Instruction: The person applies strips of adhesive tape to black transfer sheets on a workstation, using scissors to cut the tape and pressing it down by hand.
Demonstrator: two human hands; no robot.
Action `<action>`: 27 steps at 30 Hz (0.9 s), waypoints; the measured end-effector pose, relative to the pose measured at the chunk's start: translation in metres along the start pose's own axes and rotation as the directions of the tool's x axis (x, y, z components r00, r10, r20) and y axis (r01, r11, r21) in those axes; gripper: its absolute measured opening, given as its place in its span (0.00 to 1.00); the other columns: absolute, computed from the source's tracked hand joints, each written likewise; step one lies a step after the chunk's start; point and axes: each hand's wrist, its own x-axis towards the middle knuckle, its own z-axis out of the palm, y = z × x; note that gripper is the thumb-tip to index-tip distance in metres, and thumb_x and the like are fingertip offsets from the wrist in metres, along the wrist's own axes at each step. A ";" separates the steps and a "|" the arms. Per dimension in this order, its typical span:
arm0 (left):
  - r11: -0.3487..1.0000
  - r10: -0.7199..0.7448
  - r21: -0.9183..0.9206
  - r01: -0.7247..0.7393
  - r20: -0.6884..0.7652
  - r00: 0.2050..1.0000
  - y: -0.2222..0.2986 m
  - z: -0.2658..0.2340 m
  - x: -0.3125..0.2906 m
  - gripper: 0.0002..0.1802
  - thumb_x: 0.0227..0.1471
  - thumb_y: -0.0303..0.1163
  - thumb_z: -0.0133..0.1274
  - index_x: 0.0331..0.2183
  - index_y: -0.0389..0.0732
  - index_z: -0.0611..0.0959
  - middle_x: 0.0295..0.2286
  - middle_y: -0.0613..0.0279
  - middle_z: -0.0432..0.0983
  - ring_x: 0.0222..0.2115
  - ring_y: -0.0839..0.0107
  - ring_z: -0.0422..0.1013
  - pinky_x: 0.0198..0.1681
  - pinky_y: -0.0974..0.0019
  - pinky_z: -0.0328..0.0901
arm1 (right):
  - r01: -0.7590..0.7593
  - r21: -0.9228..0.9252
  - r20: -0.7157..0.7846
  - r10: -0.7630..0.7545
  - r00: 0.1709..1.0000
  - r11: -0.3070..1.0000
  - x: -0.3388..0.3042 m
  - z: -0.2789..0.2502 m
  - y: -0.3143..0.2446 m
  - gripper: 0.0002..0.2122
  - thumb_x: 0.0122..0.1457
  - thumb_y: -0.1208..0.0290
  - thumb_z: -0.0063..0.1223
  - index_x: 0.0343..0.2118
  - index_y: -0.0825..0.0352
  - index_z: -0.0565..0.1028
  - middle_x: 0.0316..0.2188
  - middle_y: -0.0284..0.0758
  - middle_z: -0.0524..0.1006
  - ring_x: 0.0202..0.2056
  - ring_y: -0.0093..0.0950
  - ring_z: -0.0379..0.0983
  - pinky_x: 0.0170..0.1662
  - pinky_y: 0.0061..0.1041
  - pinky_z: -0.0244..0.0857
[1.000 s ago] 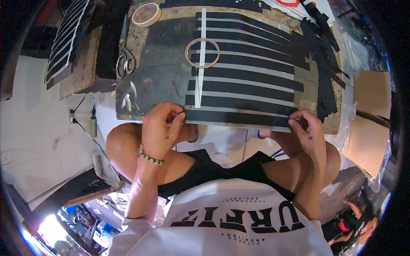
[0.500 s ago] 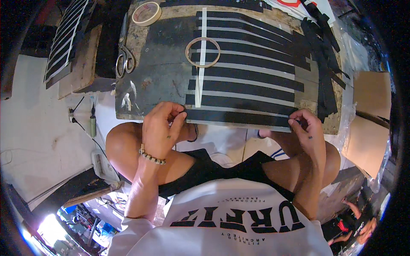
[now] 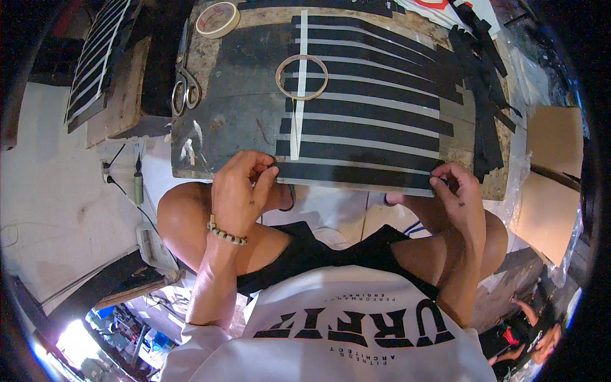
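Several black strips [image 3: 375, 93] lie in rows on a dark board, pale gaps between them. At the near edge runs the closest black strip [image 3: 353, 173]. My left hand [image 3: 240, 191] pinches its left end between thumb and fingers, and my right hand [image 3: 459, 191] pinches its right end. A narrow white tape strip [image 3: 296, 130] crosses the left part of the rows. On it rests a thin, nearly used-up tape ring [image 3: 278, 79]. Fingertips partly hide both ends of the closest strip.
Scissors [image 3: 180, 95] and a cream tape roll [image 3: 224, 19] lie at the board's left. Loose black strips [image 3: 487, 137] are heaped on the right, near cardboard [image 3: 541, 213]. A similar striped panel [image 3: 98, 63] leans at far left. Another person [image 3: 534, 337] is partly visible lower right.
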 end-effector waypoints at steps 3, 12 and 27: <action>1.000 -0.022 -0.006 0.022 0.000 1.000 0.001 0.001 0.000 0.07 0.52 0.27 0.63 0.34 0.36 0.84 0.30 0.52 0.80 0.29 0.58 0.79 0.34 0.60 0.72 | -0.038 -0.014 -0.003 0.038 0.999 0.999 0.000 0.000 0.000 0.05 0.57 0.79 0.62 0.36 0.69 0.78 0.27 0.36 0.76 0.29 0.26 0.71 0.35 0.27 0.66; 0.999 -0.041 -0.003 0.041 -0.011 0.999 0.002 0.002 0.001 0.08 0.52 0.27 0.64 0.34 0.36 0.84 0.30 0.53 0.81 0.29 0.58 0.79 0.34 0.60 0.72 | 0.003 0.010 -0.020 -0.003 1.000 1.000 -0.001 0.002 0.004 0.04 0.60 0.80 0.61 0.36 0.70 0.77 0.25 0.26 0.72 0.26 0.15 0.62 0.30 0.20 0.56; 0.996 -0.084 0.022 0.084 -0.011 0.996 0.005 0.003 0.002 0.09 0.51 0.28 0.66 0.33 0.37 0.82 0.28 0.54 0.81 0.27 0.59 0.79 0.32 0.60 0.72 | -0.003 -0.004 -0.026 0.003 1.000 1.000 -0.001 0.001 0.008 0.04 0.59 0.80 0.62 0.34 0.70 0.77 0.23 0.27 0.72 0.26 0.16 0.63 0.30 0.20 0.56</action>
